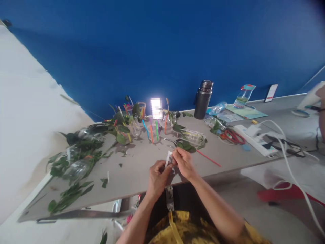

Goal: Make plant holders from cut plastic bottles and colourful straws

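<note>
Both my hands meet above the near edge of the grey tabletop (pixel 137 169) and share one short white strip (pixel 168 158). My left hand (pixel 157 177) has its grip closed on the lower end, and my right hand (pixel 183 163) pinches the top. At 12 o'clock stands a clear cup (pixel 153 135) of coloured straws. At 1 o'clock is a dark steel flask (pixel 203 100), its markings too small to read. At 2 o'clock lies a white power strip (pixel 254 139), and at 3 o'clock a red straw (pixel 209 159).

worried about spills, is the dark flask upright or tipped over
Upright: the flask stands on its base at the back of the table, cap on top.
</note>
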A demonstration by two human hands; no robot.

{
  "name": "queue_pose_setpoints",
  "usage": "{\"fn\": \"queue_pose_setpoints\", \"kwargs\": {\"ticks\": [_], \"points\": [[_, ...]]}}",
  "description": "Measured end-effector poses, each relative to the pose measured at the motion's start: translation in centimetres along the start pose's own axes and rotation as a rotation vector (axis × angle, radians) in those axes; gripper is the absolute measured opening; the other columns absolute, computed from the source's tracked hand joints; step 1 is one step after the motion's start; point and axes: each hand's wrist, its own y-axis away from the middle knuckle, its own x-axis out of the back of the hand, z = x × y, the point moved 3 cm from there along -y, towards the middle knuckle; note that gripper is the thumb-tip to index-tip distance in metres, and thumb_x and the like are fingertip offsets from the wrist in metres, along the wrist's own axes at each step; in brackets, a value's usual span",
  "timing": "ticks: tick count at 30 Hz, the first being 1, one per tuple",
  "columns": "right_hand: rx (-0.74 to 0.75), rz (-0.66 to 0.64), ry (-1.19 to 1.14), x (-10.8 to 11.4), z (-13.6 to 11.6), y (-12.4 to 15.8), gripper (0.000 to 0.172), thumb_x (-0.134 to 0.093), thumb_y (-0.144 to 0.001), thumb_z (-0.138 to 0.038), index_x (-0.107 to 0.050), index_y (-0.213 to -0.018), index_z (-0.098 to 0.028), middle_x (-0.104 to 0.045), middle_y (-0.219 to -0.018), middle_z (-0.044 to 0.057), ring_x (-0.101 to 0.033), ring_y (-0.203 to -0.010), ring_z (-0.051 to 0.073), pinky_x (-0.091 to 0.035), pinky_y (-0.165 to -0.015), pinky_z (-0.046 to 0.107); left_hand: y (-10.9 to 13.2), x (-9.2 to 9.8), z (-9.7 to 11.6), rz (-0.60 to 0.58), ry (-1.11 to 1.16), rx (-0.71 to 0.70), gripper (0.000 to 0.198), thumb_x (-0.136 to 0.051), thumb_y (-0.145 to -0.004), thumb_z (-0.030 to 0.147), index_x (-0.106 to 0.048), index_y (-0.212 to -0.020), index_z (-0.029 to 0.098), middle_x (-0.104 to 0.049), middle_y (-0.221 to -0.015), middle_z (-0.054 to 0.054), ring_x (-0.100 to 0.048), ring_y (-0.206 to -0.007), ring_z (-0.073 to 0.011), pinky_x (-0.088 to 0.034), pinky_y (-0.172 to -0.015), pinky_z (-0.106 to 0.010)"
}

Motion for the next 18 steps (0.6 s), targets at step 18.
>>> {"fn": "queue_pose_setpoints", "kwargs": {"ticks": [18], "points": [[0.235,0.034,0.285,0.9,-1.0,1.0,0.028,-0.054,-0.107,-0.039,-0.073,-0.117,-0.021,-0.074,-0.088,0.005,-0.069,-0.071,0.017,-0.055,-0.065,0.026,-0.6,3.0,1.2,0.043,0.025,0.081,0.025,-0.069,-0.081,0.038,-0.079,-0.069,0.018,-0.066,-0.066,-0.002,-0.057,-0.066,-0.0158,-0.043,-0.065,-0.026]]}}
